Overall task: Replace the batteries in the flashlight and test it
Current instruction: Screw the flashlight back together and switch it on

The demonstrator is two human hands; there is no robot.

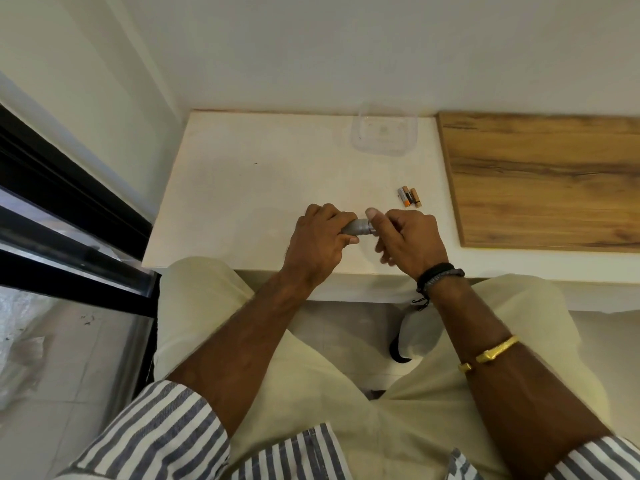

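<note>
Between left hand (317, 239) and right hand (410, 237), gripped flashlight (360, 227).

I held the grey flashlight (360, 227) level at frame centre; the batteries (409, 197) lay side by side, just upper right of it.

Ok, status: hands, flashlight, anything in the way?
Left hand, right hand both gripping flashlight, one each end. Batteries loose on table beyond right hand. Nothing in the way.

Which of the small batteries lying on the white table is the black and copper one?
The rightmost battery, nearest the brown wooden board; the orange and white batteries lie to its left.
</note>
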